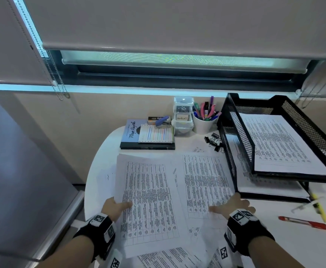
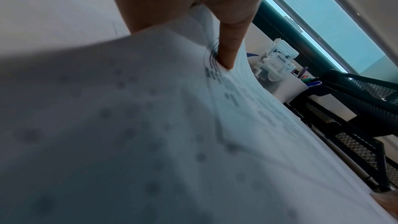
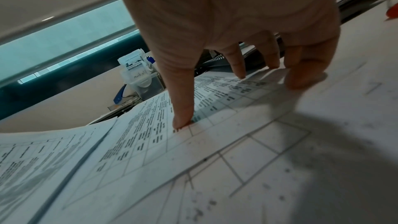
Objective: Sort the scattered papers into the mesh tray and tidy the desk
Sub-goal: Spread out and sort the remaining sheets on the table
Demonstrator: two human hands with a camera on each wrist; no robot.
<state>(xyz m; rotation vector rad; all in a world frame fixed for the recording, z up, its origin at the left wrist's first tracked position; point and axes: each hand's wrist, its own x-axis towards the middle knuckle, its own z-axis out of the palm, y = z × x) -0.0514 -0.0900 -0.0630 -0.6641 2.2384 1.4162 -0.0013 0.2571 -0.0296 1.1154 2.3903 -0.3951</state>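
Note:
Printed table sheets lie scattered over the white round desk (image 1: 104, 151). My left hand (image 1: 120, 206) pinches the left edge of one printed sheet (image 1: 148, 200), thumb on top; in the left wrist view the thumb (image 2: 226, 54) presses into the curling sheet (image 2: 150, 125). My right hand (image 1: 228, 207) rests with straight fingers on a second sheet (image 1: 206, 182); in the right wrist view the fingertips (image 3: 183, 122) touch that sheet (image 3: 193, 151). The black two-tier mesh tray (image 1: 235, 120) stands at the right, with a sheet (image 1: 278, 144) in its upper tier and papers in the lower.
Behind the papers are stacked books with a notepad (image 1: 154, 134), a blue stapler (image 1: 163, 120), clear boxes (image 1: 183, 117), a white cup of pens (image 1: 204, 122) and binder clips (image 1: 214, 141). A red pen (image 1: 303, 222) and yellow highlighter (image 1: 321, 209) lie at the right.

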